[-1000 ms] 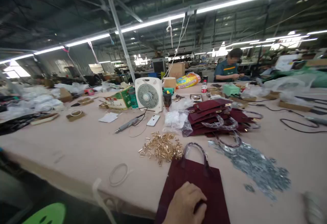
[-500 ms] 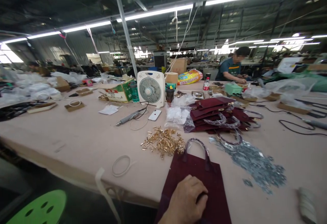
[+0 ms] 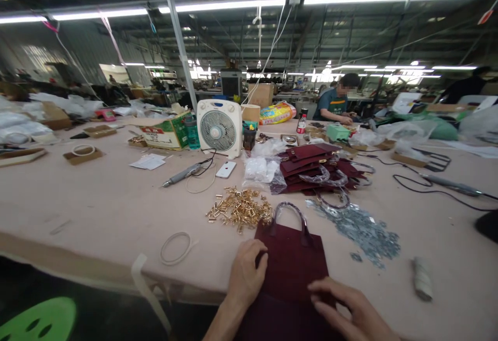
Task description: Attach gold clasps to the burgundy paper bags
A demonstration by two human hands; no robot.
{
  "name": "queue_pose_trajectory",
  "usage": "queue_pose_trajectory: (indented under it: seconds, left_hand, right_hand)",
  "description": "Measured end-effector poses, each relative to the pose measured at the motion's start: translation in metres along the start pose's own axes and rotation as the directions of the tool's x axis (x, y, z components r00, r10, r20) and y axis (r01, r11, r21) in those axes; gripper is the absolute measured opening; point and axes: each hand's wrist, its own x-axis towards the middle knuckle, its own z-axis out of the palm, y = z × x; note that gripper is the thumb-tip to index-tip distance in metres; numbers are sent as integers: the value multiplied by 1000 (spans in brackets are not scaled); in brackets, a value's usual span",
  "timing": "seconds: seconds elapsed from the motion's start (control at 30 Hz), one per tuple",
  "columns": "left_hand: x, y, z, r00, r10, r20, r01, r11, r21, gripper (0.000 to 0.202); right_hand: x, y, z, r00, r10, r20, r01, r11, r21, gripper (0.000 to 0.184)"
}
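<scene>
A dark red handbag piece (image 3: 293,258) with one plastic-wrapped handle lies flat at the table's front edge, handle pointing away from me. At its left edge rests my left hand (image 3: 248,268), fingers loosely curved, with a gap beside the thumb and nothing visible in them. Over the lower right edge of the piece is my right hand (image 3: 348,307), its thumb and fingers apart and holding nothing. Small gold metal fittings (image 3: 243,209) are heaped just beyond the piece. To its right spreads a pile of flat silvery metal plates (image 3: 361,229).
Behind are stacked dark red bag pieces (image 3: 307,167), a plastic bag (image 3: 260,170), a phone (image 3: 226,169), a corded grey hand tool (image 3: 182,174) and a fan (image 3: 219,128). A tape loop (image 3: 175,247) lies left, a pale roll (image 3: 422,279) right. A co-worker (image 3: 336,102) sits across the table.
My left hand has moved from the middle of the bag piece to its left edge. My right hand has come into view at the lower right. The view has shifted somewhat right.
</scene>
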Motion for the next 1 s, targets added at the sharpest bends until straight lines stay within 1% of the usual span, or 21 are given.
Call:
queue_pose_trajectory:
  seconds: [0.07,0.1,0.13,0.2,0.27,0.37,0.47,0.57,0.63,0.7,0.77,0.83,0.87,0.93,1.0]
  left_hand:
    - [-2,-3,-1,1000,7,-1,-7,1000,28,17]
    - [-3,-4,-1,1000,17,-1,-17,999,43,18]
    - [-4,-3,-1,1000,29,-2,-29,998,58,18]
    - [-5,-1,-2,999,49,-6,-48,996,80,19]
    - [-6,-1,-2,998,54,-17,-52,995,85,19]
    - [-7,-1,-4,998,43,-36,-41,996,77,18]
    - [-8,-2,-3,998,41,-48,-38,997,65,18]
    - [-9,-2,-1,996,51,-69,-51,999,-2,19]
    - [-8,-3,-4,992,38,-123,-48,995,-85,21]
    - [-7,-9,-14,976,3,-217,-28,993,-113,23]
    - [-8,-21,-32,946,-24,-322,19,1000,-21,23]
    - [-11,-38,-57,919,-15,-393,88,982,169,26]
    - [-13,-49,-71,912,-3,-411,128,952,278,30]
    - [-18,-73,-98,910,13,-415,207,852,480,39]
    - [-23,-96,-119,920,-11,-393,263,758,596,34]
  right_hand:
    - [45,-32,14,983,-183,34,184,983,-22,26]
    - [68,-44,23,967,-254,12,254,967,-27,26]
    - [90,-53,31,949,-314,-8,314,949,-38,26]
    - [130,-60,50,922,-387,-32,383,920,-89,25]
    - [161,-57,68,916,-394,-76,375,908,-186,22]
    - [187,-45,92,921,-347,-178,282,907,-312,17]
    - [195,-34,106,920,-327,-216,247,911,-330,17]
    - [192,-23,111,913,-338,-228,267,918,-294,22]
    - [189,-17,112,900,-368,-232,305,914,-267,24]
    - [185,-11,112,888,-392,-240,334,909,-248,28]
    - [182,-6,112,883,-400,-247,346,909,-233,34]
    - [181,-4,113,879,-409,-245,359,906,-226,36]
    - [180,-4,113,876,-417,-243,366,903,-226,35]
    - [179,-5,113,869,-429,-245,378,897,-230,34]
    - [177,-8,113,860,-439,-261,390,894,-222,33]
